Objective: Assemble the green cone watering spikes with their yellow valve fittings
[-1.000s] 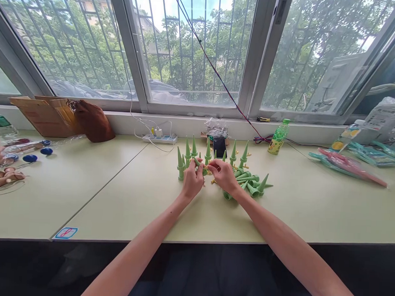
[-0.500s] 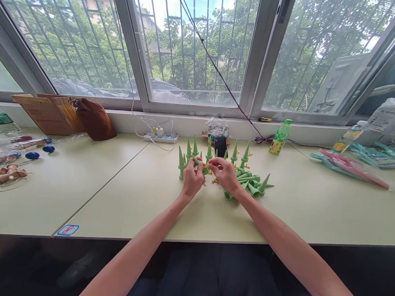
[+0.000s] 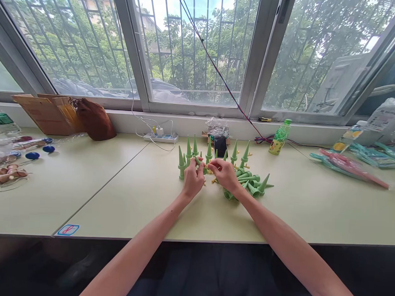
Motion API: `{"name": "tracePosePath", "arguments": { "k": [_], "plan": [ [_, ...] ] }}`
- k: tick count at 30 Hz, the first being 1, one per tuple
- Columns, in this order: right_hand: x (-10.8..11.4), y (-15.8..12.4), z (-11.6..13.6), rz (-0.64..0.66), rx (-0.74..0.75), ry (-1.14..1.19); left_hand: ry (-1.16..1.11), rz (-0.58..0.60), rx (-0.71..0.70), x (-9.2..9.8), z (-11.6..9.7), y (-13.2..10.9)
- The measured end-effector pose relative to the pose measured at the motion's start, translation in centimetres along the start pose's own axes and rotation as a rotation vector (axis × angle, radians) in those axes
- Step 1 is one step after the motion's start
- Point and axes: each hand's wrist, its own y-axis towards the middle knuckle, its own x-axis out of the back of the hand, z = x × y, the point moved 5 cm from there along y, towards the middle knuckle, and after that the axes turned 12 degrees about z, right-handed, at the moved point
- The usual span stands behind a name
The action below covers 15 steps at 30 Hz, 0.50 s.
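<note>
My left hand is closed round a green cone-shaped spike, holding it tilted just above the table. My right hand pinches a small yellow piece at the spike's side, fingertips nearly touching the left hand. Several green spikes stand upright behind my hands. More of them lie in a loose heap to the right of my right wrist. Small yellow pieces lie on the table between the hands.
A black phone leans behind the spikes; a power strip and a green bottle stand near the sill. A brown pouch and cardboard box sit far left, packaged goods far right. Blue caps lie left.
A person's hand at the far left edge has gone from view. My hands stay together over the spike, shifting only slightly; the view has tilted a little.
</note>
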Motion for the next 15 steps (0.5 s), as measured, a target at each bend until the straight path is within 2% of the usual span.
{"name": "tracePosePath", "arguments": {
  "k": [15],
  "plan": [
    [-0.02,0.16,-0.82,-0.026,-0.025,-0.153,0.082,0.028,-0.051,-0.2,-0.19,0.04]
  ]
}}
